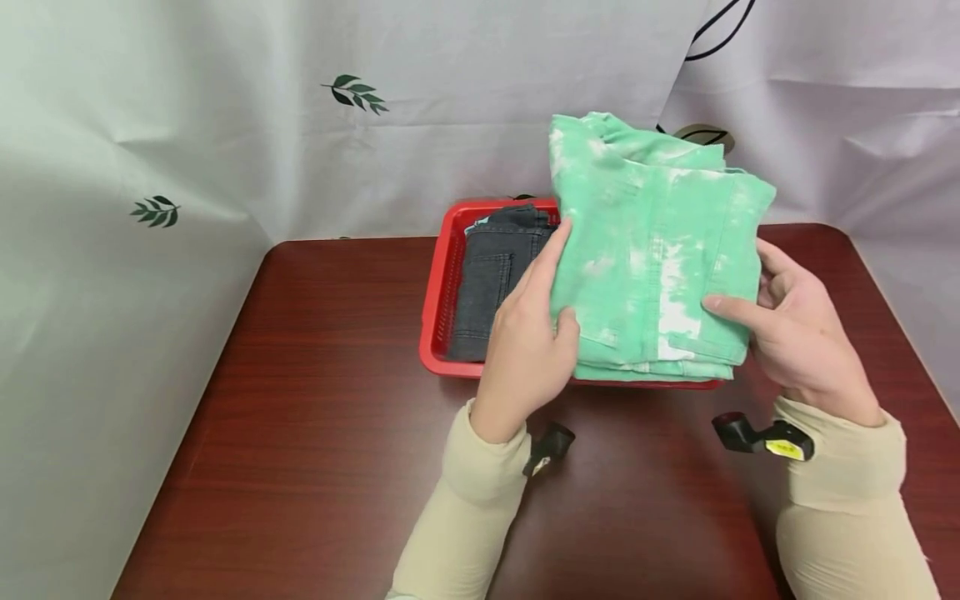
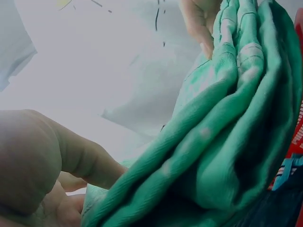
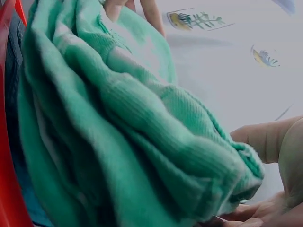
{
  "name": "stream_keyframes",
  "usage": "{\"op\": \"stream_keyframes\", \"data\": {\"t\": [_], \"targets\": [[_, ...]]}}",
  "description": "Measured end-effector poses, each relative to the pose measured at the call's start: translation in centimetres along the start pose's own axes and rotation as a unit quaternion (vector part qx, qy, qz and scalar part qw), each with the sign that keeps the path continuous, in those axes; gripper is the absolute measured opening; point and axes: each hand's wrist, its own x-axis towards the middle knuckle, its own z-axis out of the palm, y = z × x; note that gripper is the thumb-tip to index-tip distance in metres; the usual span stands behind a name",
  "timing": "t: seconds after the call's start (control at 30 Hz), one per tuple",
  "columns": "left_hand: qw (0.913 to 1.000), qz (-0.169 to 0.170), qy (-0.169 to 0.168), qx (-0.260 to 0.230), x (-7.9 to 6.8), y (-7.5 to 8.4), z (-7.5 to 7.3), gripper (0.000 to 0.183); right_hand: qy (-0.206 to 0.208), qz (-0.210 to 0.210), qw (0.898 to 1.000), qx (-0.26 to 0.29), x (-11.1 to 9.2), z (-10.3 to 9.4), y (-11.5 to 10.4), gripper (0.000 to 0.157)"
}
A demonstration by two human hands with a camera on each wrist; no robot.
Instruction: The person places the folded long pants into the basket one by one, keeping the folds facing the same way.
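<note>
A folded green-and-white denim garment (image 1: 630, 258), thick with several layers, is held tilted up over the right part of a red plastic basket (image 1: 432, 333). At its left edge my left hand (image 1: 525, 342) grips it, thumb on the front face. My right hand (image 1: 802, 325) holds the right edge, thumb on the front and the other fingers partly hidden behind. In the right wrist view the garment's stacked folds (image 3: 142, 123) show, with my right thumb (image 3: 265, 142) at their edge. Inside the basket's left part lies a folded dark grey denim garment (image 1: 483, 283) with a pocket; the green cloth hides the rest.
The basket stands at the back of a reddish-brown wooden table (image 1: 322, 433) with rounded corners. White cloth (image 1: 450, 100) with leaf prints hangs behind it, and black cables (image 1: 723, 37) show at the upper right.
</note>
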Motion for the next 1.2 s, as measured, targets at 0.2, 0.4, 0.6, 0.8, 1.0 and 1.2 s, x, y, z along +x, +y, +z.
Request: {"op": "stream_keyframes", "data": {"t": [0.2,0.4,0.6,0.8,1.0,1.2], "targets": [[0.9998,-0.015,0.009,-0.010,0.2,-0.6,-1.0,0.080,-0.002,-0.018,0.999,0.034,0.6,1.5,0.7,0.070],[0.9993,-0.028,0.017,-0.017,0.4,-1.0,-1.9,0.078,-0.007,-0.028,0.998,0.051,1.0,2.7,1.4,0.068],[0.9989,-0.034,0.025,-0.018,0.4,-1.6,-2.6,0.079,-0.013,-0.030,0.998,0.048,1.6,3.4,1.8,0.068],[0.9978,-0.056,0.030,-0.020,0.6,-2.3,-3.4,0.080,-0.006,-0.030,0.998,0.047,2.2,4.6,2.1,0.067],[0.9965,-0.076,0.030,-0.014,0.8,-3.1,-4.2,0.081,0.005,-0.015,1.000,0.013,2.7,5.5,2.5,0.068],[0.9950,-0.098,0.015,-0.009,0.7,-4.1,-5.0,0.079,0.014,0.024,0.999,-0.036,2.9,5.9,2.9,0.072]]}}
